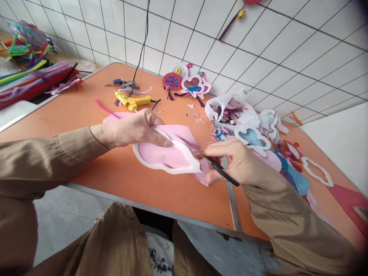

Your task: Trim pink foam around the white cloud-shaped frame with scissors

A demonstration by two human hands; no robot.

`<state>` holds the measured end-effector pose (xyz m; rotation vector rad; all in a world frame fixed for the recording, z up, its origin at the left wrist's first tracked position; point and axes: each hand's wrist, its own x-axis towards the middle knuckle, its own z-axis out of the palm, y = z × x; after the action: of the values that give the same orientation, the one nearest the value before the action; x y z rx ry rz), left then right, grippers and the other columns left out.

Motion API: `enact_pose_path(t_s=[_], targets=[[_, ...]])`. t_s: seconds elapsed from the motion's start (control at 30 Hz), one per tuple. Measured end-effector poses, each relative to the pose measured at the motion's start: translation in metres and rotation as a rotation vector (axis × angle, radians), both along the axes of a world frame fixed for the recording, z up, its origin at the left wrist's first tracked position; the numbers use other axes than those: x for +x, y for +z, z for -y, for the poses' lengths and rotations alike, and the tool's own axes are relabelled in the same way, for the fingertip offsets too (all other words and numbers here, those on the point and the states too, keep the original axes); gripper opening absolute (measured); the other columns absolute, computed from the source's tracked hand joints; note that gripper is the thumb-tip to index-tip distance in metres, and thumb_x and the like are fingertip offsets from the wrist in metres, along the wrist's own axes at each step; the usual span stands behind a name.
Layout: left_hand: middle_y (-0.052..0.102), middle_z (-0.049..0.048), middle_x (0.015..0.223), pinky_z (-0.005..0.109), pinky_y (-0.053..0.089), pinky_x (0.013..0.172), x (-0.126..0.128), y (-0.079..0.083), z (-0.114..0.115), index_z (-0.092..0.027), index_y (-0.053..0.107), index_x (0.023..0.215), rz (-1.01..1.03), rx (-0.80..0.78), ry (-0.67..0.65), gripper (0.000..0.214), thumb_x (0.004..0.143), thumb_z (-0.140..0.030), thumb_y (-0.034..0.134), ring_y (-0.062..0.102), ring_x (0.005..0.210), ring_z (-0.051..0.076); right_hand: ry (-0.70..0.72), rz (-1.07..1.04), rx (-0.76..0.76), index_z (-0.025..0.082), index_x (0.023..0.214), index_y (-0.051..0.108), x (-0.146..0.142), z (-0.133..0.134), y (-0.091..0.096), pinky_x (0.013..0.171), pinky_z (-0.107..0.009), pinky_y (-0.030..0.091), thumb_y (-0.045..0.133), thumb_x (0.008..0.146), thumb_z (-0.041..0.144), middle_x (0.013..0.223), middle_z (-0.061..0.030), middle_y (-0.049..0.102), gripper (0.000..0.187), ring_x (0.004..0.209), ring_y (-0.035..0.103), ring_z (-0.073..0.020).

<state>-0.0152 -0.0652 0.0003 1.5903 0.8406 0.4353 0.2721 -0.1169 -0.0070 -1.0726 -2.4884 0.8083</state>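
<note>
My left hand pinches a pink foam sheet together with a white wavy-edged foam frame lying against it. Pink shows through the frame's opening. In my right hand is a pair of scissors with black handles, its blades at the sheet's edge beside the white frame. A flap of pink foam hangs below the blades, near my right fingertips. The work is held just above the orange table.
A yellow glue gun lies behind my left hand, its cord rising along the tiled wall. Finished-looking foam ornaments lean at the back. A white plastic bag, foam cutouts and scraps crowd the right; pipe cleaners are far left.
</note>
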Motion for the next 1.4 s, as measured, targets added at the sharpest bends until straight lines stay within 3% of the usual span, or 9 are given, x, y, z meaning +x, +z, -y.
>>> enact_pose_path(t_s=[0.23,1.0,1.1,1.23,1.4], targets=[[0.051,-0.0006,0.049,0.023,0.031,0.041,0.002,-0.009,-0.002,-0.014,0.059,0.051,0.003,0.101,0.001,0.043,0.062,-0.041,0.090,0.044,0.046,0.009,-0.046,-0.010,0.001,0.018,0.066,0.065,-0.002,0.001,-0.006,0.052,-0.027,0.026,0.072,0.072,0.079,0.058,0.0036,0.042,0.062,0.056,0.033,-0.0108],[0.060,0.0015,0.053,0.020,0.036,0.043,0.005,-0.007,-0.001,-0.011,0.070,0.058,0.026,0.039,0.029,0.032,0.061,-0.036,0.089,0.050,0.048,0.010,-0.024,-0.016,0.099,0.017,0.061,0.062,-0.010,0.002,-0.001,0.050,-0.027,0.026,0.060,0.082,0.078,0.058,0.0033,0.039,0.065,0.054,0.030,-0.0096],[0.063,0.0021,0.055,0.020,0.038,0.044,0.006,-0.006,0.000,-0.011,0.073,0.062,0.020,0.031,0.021,0.029,0.063,-0.035,0.089,0.053,0.049,0.010,-0.035,-0.008,0.041,0.017,0.065,0.065,-0.009,0.002,0.000,0.051,-0.027,0.027,0.062,0.081,0.078,0.059,0.0030,0.042,0.064,0.055,0.033,-0.0097],[0.057,0.0000,0.050,0.019,0.033,0.041,0.006,-0.008,0.000,-0.010,0.071,0.056,0.032,0.055,0.013,0.031,0.061,-0.035,0.089,0.047,0.046,0.008,-0.072,-0.011,-0.091,0.017,0.063,0.064,-0.005,0.001,-0.004,0.051,-0.027,0.027,0.068,0.069,0.084,0.058,0.0035,0.040,0.067,0.056,0.035,-0.0103],[0.057,-0.0001,0.049,0.019,0.033,0.041,0.008,-0.007,0.001,-0.010,0.072,0.056,0.037,0.027,0.022,0.029,0.059,-0.033,0.090,0.047,0.045,0.009,-0.128,-0.034,-0.203,0.017,0.067,0.069,-0.003,0.002,-0.005,0.050,-0.027,0.031,0.072,0.061,0.086,0.060,0.0012,0.050,0.069,0.055,0.044,-0.0117]])
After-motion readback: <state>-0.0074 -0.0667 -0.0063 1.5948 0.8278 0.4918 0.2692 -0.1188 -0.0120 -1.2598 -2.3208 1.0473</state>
